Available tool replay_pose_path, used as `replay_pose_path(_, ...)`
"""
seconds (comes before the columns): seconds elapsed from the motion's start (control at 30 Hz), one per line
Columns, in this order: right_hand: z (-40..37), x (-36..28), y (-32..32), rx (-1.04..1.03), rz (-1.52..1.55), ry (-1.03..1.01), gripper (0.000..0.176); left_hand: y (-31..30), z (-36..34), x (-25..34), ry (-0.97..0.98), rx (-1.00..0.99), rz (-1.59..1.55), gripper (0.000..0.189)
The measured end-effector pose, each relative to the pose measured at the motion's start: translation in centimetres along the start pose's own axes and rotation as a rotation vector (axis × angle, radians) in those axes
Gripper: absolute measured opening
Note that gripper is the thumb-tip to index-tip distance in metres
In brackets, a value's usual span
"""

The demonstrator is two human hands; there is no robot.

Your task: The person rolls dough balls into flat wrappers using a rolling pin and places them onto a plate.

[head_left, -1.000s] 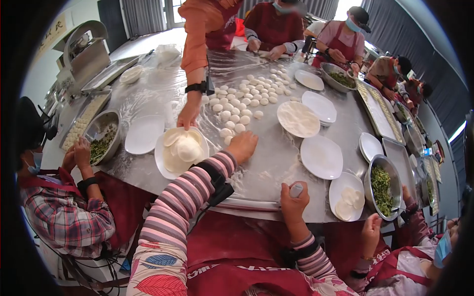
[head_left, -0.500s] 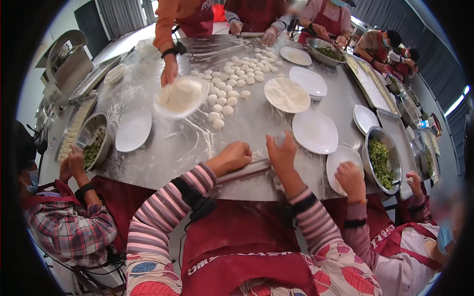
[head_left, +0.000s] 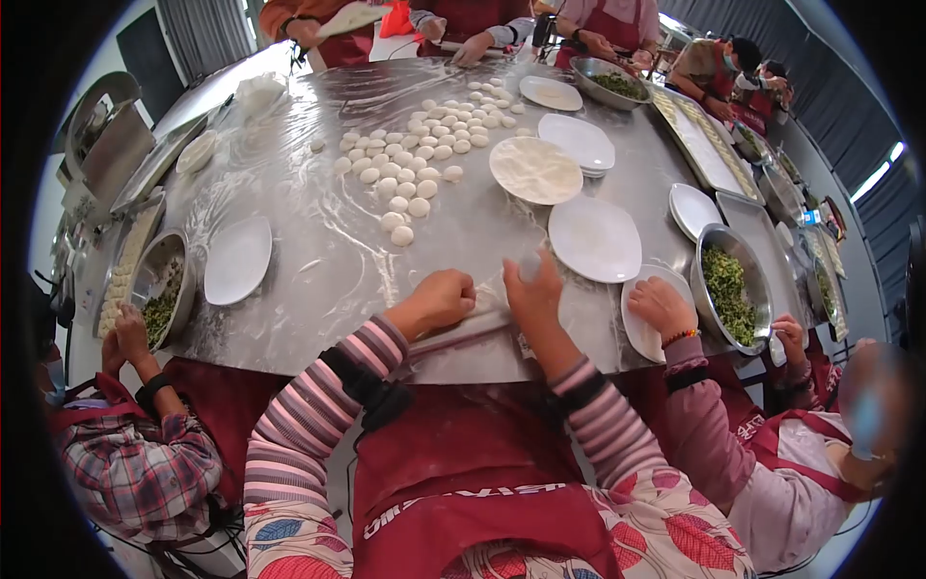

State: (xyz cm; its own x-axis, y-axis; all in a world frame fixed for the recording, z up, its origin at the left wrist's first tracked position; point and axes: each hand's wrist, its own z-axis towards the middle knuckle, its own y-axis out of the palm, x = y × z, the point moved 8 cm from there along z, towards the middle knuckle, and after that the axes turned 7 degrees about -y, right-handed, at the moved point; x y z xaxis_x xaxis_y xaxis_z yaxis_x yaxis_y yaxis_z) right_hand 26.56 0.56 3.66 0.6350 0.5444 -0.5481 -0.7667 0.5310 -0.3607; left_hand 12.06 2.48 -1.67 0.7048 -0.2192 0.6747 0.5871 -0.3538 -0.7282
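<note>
Near the front edge of the steel table, my left hand is closed, fingers curled inward; what they hold, if anything, is hidden. My right hand is raised beside it, thumb and fingers bent around a blurred pale patch that I cannot make out. A pale, bar-like thing lies slantwise between and below my hands, close to the table edge. Beyond them, many small round dough pieces are spread over the floured steel. A plate of flour sits ahead and to the right.
White plates stand right of my hands. Bowls of chopped green filling stand at right and left. A co-worker's hand is over a plate at my right. Trays of dumplings line the left side. Other people work across the table.
The co-worker across the table has lifted the floury plate away from the dough pieces. The view has shifted slightly. The right-hand neighbour's hand has lowered onto the plate. My hands keep much the same pose.
</note>
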Motion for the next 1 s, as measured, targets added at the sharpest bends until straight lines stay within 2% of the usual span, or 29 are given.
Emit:
replay_pose_path(0.07,-2.1,-0.1,-2.3,0.004,0.060,0.044,0.028,-0.1,-0.7,-0.5,-0.051,-0.026,-0.079,0.011)
replay_pose_path(0.1,-2.4,-0.4,-2.6,-0.001,0.070,0.035,0.028,0.6,-1.2,-1.6,-0.164,-0.095,-0.249,0.010)
replay_pose_path(0.13,-2.8,-0.1,-2.8,-0.019,0.093,0.109,0.027,1.5,-1.7,-2.5,-0.278,-0.169,-0.421,0.008)
replay_pose_path(0.2,-3.5,0.9,-2.2,-0.030,0.104,0.219,0.027,2.2,-1.9,-2.2,-0.226,-0.211,-0.360,0.012)
replay_pose_path(0.27,-0.3,1.1,0.6,0.004,-0.007,0.059,0.026,-0.1,-1.0,-0.1,-0.028,0.052,0.038,0.016)
replay_pose_path(0.33,0.7,0.5,1.2,0.011,0.019,0.058,0.027,-0.5,-0.1,-0.1,-0.041,0.086,0.014,0.018)
replay_pose_path(0.4,0.7,0.2,0.8,-0.001,0.048,0.044,0.027,0.6,0.3,-0.4,-0.033,-0.098,0.005,0.019)
replay_pose_path(0.47,-2.0,0.4,-1.6,-0.030,0.021,0.104,0.028,0.2,-0.7,-0.2,0.005,-0.084,0.006,0.017)
replay_pose_path(0.53,-3.2,-0.2,-3.0,-0.052,0.061,0.144,0.028,1.0,-1.3,-1.8,-0.240,-0.203,-0.271,0.015)
replay_pose_path(0.57,-3.8,0.0,-3.4,-0.065,0.087,0.202,0.028,1.9,-1.5,-2.3,-0.278,-0.256,-0.395,0.013)
replay_pose_path(0.6,-3.7,0.7,-2.5,-0.063,0.083,0.218,0.028,2.2,-1.5,-2.3,-0.284,-0.272,-0.391,0.013)
replay_pose_path(0.67,-1.0,1.4,0.3,-0.022,0.013,0.087,0.026,0.3,-0.4,-0.5,-0.081,-0.055,-0.013,0.014)
replay_pose_path(0.7,0.1,1.4,1.0,-0.015,0.012,0.086,0.026,-0.1,-0.1,-0.1,-0.072,-0.001,0.005,0.015)
replay_pose_path(0.8,1.1,0.9,2.1,-0.069,0.101,0.052,0.026,0.7,1.0,-0.6,-0.018,-0.034,-0.082,0.015)
replay_pose_path(0.87,-0.9,0.6,-0.4,-0.026,0.025,0.072,0.026,0.3,0.2,-0.2,-0.010,-0.042,-0.020,0.016)
replay_pose_path(0.93,-3.3,-0.2,-3.0,-0.055,0.081,0.121,0.026,0.1,-0.6,-0.2,-0.009,-0.057,0.046,0.016)
replay_pose_path(1.0,-3.8,0.5,-2.8,-0.075,0.129,0.187,0.026,1.0,-1.1,-1.4,-0.153,-0.147,-0.175,0.016)
